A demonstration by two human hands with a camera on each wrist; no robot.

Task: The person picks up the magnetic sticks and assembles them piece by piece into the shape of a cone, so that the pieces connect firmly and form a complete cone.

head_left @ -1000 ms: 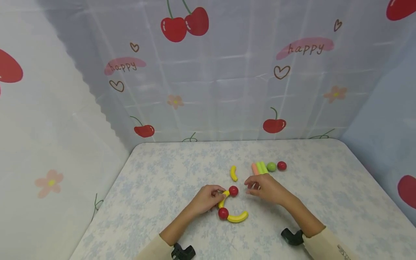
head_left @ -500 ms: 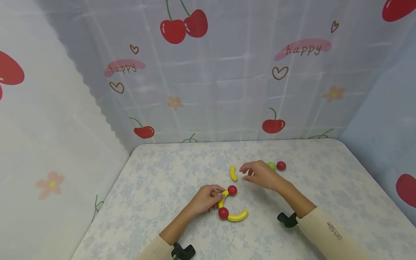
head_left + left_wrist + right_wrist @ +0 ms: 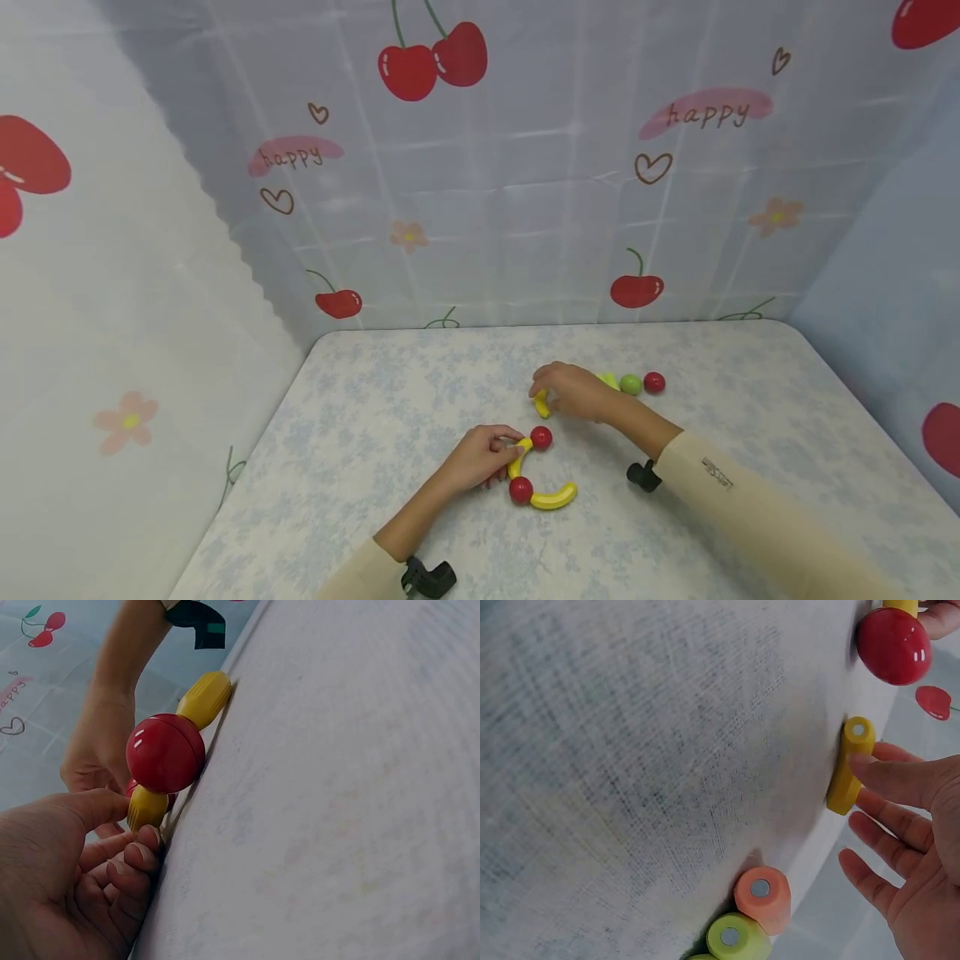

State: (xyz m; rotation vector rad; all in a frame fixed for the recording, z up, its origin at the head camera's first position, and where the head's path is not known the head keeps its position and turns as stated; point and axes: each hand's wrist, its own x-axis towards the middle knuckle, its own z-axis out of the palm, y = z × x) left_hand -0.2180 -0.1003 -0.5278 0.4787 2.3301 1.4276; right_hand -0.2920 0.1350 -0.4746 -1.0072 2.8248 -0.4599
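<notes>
My left hand (image 3: pixel 478 457) pinches a yellow curved magnetic rod (image 3: pixel 147 808) between thumb and fingers. That rod joins a red ball (image 3: pixel 542 437) at its far end and another red ball (image 3: pixel 166 754) at its near end. From the nearer ball a second yellow curved rod (image 3: pixel 555 497) runs to the right, flat on the table. Farther back, my right hand (image 3: pixel 577 392) has its thumb and index finger about a separate yellow curved rod (image 3: pixel 845 780), which shows a grey disc in its end. The other fingers of that hand are spread loosely.
Right of the right hand, an orange rod (image 3: pixel 762 898) and a light green rod (image 3: pixel 739 937) lie side by side. Beyond them sit a green ball (image 3: pixel 631 384) and a red ball (image 3: pixel 655 382). A cherry-print curtain (image 3: pixel 487 250) hangs behind the pale table (image 3: pixel 390 375).
My right hand has moved left and away from me, from beside the coloured rods to the separate yellow rod, and taken hold of it. My left hand keeps its pinch in place.
</notes>
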